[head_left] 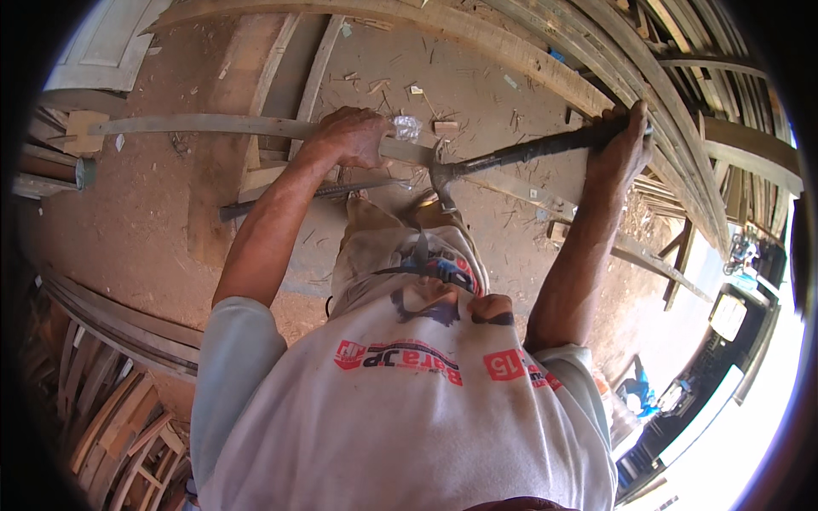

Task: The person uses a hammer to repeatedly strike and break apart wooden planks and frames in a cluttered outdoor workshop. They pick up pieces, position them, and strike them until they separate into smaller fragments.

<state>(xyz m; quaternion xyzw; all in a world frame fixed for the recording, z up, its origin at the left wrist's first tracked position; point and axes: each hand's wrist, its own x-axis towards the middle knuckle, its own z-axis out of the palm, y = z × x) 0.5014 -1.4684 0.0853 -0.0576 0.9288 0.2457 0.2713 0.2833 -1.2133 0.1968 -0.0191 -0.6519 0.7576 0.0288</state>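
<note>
A claw hammer (520,154) with a dark handle is in my right hand (625,146), which is closed round the far end of the grip. Its metal head hangs over a long wooden strip (204,124) that crosses in front of me. My left hand (354,136) is curled over this strip, fingers bent down around it; whether a small thing is also in them is hidden. Just right of those fingers, a crumpled clear plastic bag (407,128) sits by the strip. Below my left wrist lies a thin dark metal bar (315,193).
Long curved boards (596,64) are stacked at the far right. More timber (128,328) is piled at the lower left. Upright planks (277,72) run away beyond the strip. Wood scraps litter the floor (375,51). A pale panel door (102,47) stands far left.
</note>
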